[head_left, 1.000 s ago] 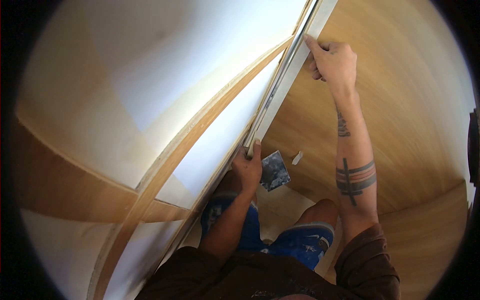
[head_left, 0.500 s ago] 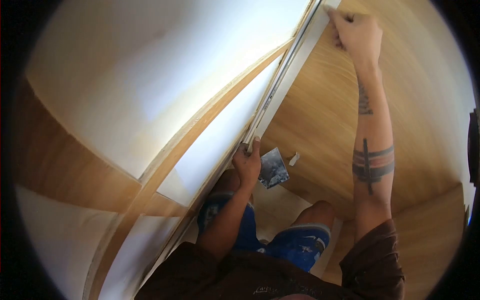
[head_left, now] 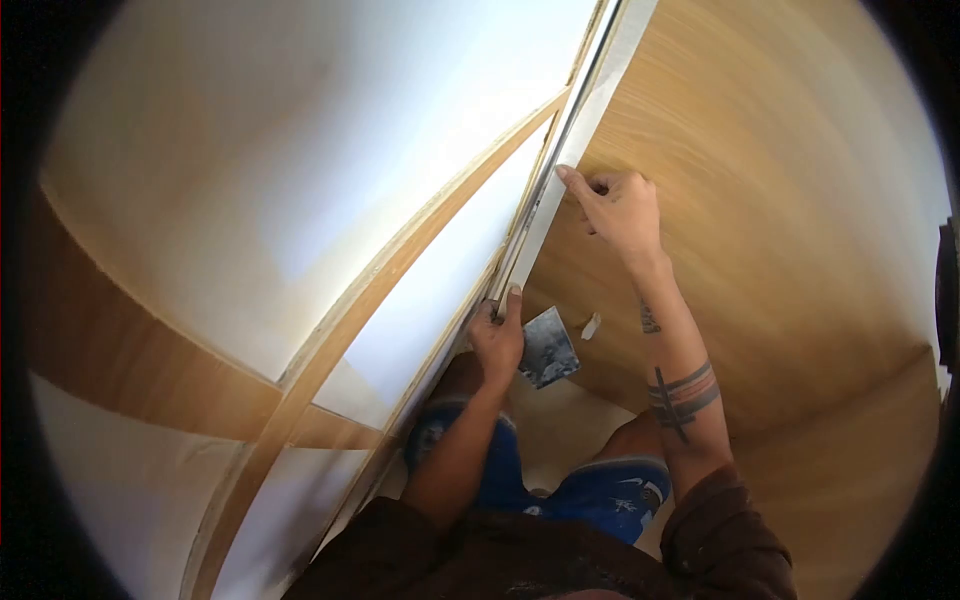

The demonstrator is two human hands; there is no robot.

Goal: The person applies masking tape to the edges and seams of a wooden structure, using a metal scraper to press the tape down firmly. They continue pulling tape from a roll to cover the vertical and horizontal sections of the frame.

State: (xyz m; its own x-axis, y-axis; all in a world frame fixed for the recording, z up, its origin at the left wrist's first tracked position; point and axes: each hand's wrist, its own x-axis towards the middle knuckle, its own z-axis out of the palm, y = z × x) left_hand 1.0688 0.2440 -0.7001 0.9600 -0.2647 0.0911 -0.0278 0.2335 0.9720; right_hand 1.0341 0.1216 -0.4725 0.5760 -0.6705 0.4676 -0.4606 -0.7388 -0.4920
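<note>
A long white strip [head_left: 578,135] runs along the edge of a wood-grain panel [head_left: 720,130], beside a narrow dark groove. Lower down, my left hand [head_left: 496,335] is closed around the strip's near end, thumb on top and fingers curled on the left side. My right hand [head_left: 622,212] is farther up, its thumb tip against the strip and its other fingers curled in near the panel. Whether those fingers grip anything behind the edge is hidden. Just right of my left hand lies a square dark grey, smudged plate [head_left: 548,347].
A small white scrap [head_left: 591,326] lies near the plate. On the left stands a large white panel frame with brown wooden bars [head_left: 290,400]. My legs in blue shorts [head_left: 610,495] are below, and another wood surface [head_left: 830,440] is at the lower right.
My right hand has come down along the strip, toward my left hand. The left hand keeps its hold at nearly the same place. The view has shifted slightly.
</note>
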